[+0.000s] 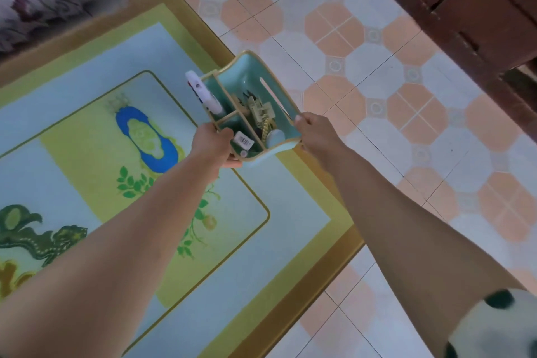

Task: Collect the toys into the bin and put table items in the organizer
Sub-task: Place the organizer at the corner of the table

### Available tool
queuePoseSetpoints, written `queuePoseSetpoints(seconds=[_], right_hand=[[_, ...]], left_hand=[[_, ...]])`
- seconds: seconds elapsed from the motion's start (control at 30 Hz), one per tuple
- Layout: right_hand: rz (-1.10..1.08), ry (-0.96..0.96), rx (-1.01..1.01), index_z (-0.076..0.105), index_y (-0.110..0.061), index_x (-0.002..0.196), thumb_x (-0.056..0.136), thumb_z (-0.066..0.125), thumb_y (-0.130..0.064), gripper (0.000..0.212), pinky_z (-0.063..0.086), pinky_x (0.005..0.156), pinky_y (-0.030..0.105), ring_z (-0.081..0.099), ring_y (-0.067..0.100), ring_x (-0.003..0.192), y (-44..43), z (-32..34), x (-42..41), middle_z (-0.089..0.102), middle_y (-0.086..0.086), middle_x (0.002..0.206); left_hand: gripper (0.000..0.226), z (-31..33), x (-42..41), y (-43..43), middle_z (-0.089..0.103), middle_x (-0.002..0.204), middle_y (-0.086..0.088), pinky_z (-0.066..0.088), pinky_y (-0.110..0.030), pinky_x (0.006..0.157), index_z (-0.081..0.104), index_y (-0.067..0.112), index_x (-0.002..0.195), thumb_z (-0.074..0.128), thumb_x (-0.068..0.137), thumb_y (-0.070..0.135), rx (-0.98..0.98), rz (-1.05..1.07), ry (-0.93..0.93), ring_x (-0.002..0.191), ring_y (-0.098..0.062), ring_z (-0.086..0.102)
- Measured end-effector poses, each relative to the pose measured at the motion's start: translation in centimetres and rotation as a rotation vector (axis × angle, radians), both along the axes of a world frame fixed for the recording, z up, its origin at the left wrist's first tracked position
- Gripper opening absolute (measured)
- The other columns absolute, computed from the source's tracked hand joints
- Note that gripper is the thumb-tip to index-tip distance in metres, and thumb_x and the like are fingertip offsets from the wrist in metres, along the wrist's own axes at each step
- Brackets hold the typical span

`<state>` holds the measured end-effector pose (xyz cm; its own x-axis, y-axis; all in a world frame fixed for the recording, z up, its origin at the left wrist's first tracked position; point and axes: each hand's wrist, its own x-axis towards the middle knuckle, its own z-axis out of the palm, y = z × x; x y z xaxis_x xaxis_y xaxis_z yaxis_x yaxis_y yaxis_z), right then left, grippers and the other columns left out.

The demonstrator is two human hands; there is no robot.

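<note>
We see the scene through a single wide-angle camera worn on the head, facing forward and steeply down along both forearms. The left hand (213,144) and right hand (315,136), gripping the organizer (247,73) between them, sit near the frame's middle at arm's reach. The patterned tabletop (72,131) fills the view left of the hands, the tiled floor (377,73) right of and beyond them.

Nothing legible; what seems a barcode label (243,141) sits inside the organizer (250,69)
</note>
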<state>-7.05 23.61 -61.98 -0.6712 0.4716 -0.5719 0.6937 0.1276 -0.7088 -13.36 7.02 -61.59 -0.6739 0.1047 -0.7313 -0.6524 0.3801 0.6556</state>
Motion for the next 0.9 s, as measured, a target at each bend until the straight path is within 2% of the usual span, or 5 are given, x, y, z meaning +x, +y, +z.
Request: queuePoseSetpoints(seconds=[0.3,0.4,0.57,0.7,0.9], right_hand=[[-0.016,0.022,-0.047,0.046,0.010,0.123,0.102,0.036,-0.032,0.048,0.037,0.104,0.059,0.052,0.032,0.093,1.8,-1.0,-2.4,0.053,0.020,0.103],[-0.013,0.015,-0.099,0.041,0.001,0.136,0.102,0.033,-0.038,0.052,0.036,0.110,0.049,0.046,0.031,0.124,1.8,-1.0,-2.8,0.043,0.015,0.143],[0.003,0.012,-0.079,0.037,-0.008,0.142,0.102,0.032,-0.041,0.052,0.039,0.106,0.040,0.045,0.021,0.119,1.9,-1.5,-3.3,0.044,0.008,0.138],[0.051,0.012,0.094,0.042,-0.008,0.136,0.101,0.034,-0.040,0.048,0.041,0.087,0.034,0.048,0.019,0.103,1.5,-1.4,-3.3,0.051,0.008,0.127],[0.229,0.053,0.566,0.043,-0.007,0.134,0.101,0.034,-0.028,0.040,0.036,0.104,0.044,0.044,0.031,0.125,-0.9,0.2,-3.6,0.049,0.012,0.134]], left_hand=[[0.017,-0.4,-2.3,1.8,0.065,0.104,-0.012,0.061,-0.036,0.059,0.052,0.010,0.110,0.041,0.097,0.010,0.002,0.039,-0.014,0.082,-0.037,0.071],[0.018,-0.5,-2.7,1.8,0.065,0.095,-0.009,0.061,-0.036,0.056,0.053,0.010,0.113,0.043,0.098,0.011,0.016,0.058,-0.028,0.079,-0.033,0.072],[0.022,-0.6,-2.6,1.7,0.059,0.086,0.000,0.062,-0.039,0.070,0.053,0.013,0.116,0.048,0.100,0.026,0.040,0.055,-0.050,0.075,-0.028,0.070],[0.031,-0.1,-2.1,1.5,0.064,0.106,-0.006,0.060,-0.039,0.080,0.055,0.013,0.122,0.051,0.098,0.032,0.040,0.039,-0.067,0.089,-0.028,0.069],[0.019,1.7,-1.0,0.9,0.055,0.107,-0.005,0.057,-0.041,0.089,0.052,0.011,0.103,0.052,0.097,0.029,0.062,0.055,-0.037,0.077,-0.012,0.057]])
